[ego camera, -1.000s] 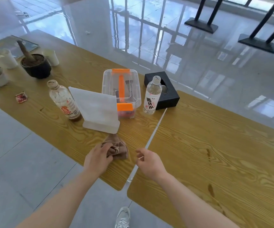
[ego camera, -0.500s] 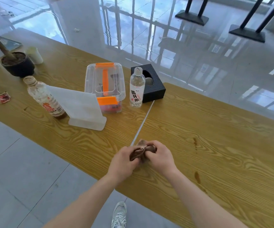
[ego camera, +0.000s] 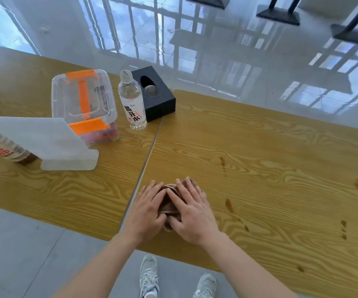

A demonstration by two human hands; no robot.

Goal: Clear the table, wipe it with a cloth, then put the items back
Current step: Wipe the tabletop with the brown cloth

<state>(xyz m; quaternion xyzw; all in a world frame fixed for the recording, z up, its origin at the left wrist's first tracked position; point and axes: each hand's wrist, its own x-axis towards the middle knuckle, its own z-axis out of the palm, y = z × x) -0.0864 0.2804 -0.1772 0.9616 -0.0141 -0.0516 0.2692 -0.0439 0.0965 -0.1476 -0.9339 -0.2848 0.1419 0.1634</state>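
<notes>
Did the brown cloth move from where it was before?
Yes. The brown cloth has crossed the table seam, from its left side to its right.

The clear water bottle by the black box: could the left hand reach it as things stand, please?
Probably yes: bare wood lies between the left hand and the water bottle, though it rests on the cloth.
</notes>
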